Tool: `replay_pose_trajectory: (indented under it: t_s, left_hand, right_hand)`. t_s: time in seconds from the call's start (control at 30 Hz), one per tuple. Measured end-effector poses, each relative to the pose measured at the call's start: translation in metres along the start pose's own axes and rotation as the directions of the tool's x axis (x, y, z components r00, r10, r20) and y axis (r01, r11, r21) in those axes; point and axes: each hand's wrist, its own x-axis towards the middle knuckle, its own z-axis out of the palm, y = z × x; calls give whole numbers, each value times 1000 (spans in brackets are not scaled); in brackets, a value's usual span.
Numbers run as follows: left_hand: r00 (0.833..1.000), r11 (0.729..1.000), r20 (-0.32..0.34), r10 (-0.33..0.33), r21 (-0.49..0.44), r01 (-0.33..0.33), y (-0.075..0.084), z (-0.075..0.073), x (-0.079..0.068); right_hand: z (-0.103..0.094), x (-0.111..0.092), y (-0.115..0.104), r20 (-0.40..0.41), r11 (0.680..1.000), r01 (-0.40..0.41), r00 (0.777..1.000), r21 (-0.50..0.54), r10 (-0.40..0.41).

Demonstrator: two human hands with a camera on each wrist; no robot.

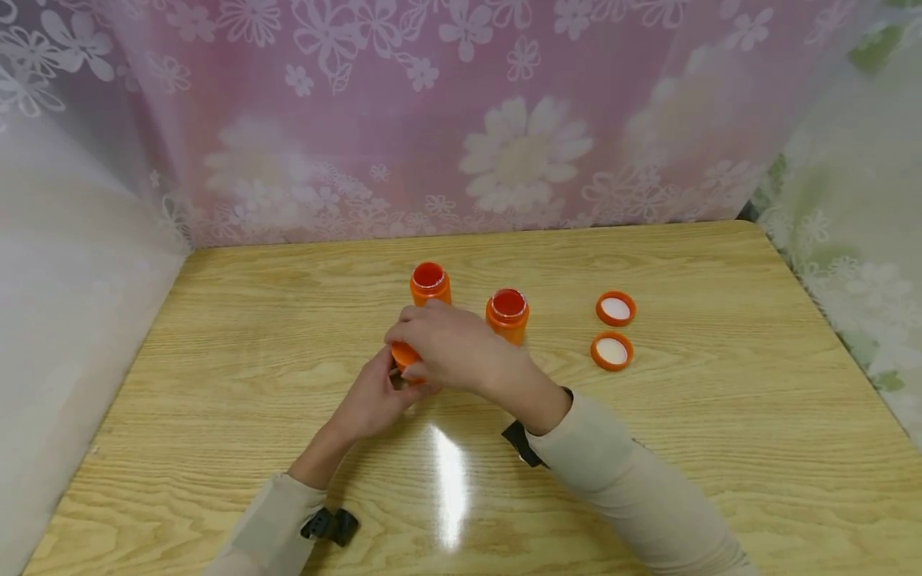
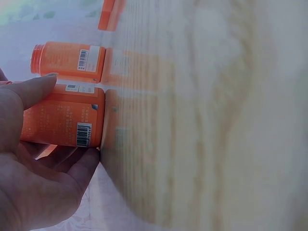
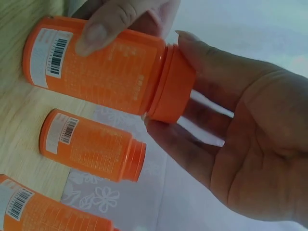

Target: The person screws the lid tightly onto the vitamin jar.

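From my distant seat, I see the left hand [image 1: 370,400] gripping the nearest bottle [image 3: 115,79], seemingly for steadiness, while the right hand [image 1: 457,344] pinches its cap [image 3: 172,89]; two loose lids [image 1: 611,351] lie rightward, probably leaving working room, and two uncapped bottles [image 1: 507,330] stand beyond the hands.

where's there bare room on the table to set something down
Bare table: left of the left hand, right of the two caps, and narrower, between caps and open bottles. Crowded: the middle, where right hand and left hand hold a capped bottle near those.
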Motion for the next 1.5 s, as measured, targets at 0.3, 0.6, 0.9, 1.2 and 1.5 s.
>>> replay_pose_trajectory:
  t_s: [0.3, 0.6, 0.9, 1.2, 1.5]
  left_hand:
    - [999, 999, -25, 41, 36, -41, 1, 0, 1]
    - [998, 999, -49, 34, 43, -32, 0, 0, 0]
    - [995, 992, -21, 97, 83, -95, -2, -1, 0]
    - [1000, 999, -23, -2, 37, 3, 1, -1, -2]
    - [999, 1000, -30, -27, -2, 27, 2, 1, -1]
  right_hand:
    - [9, 0, -13, -80, 981, -190, 979, -49, 186]
    - [14, 2, -21, -122, 957, -274, 957, -98, 262]
    - [9, -3, -11, -51, 958, -284, 958, -24, 283]
    - [-6, -12, 4, 59, 998, 68, 996, -14, -67]
    - [-12, -7, 5, 99, 989, 144, 984, 41, -147]
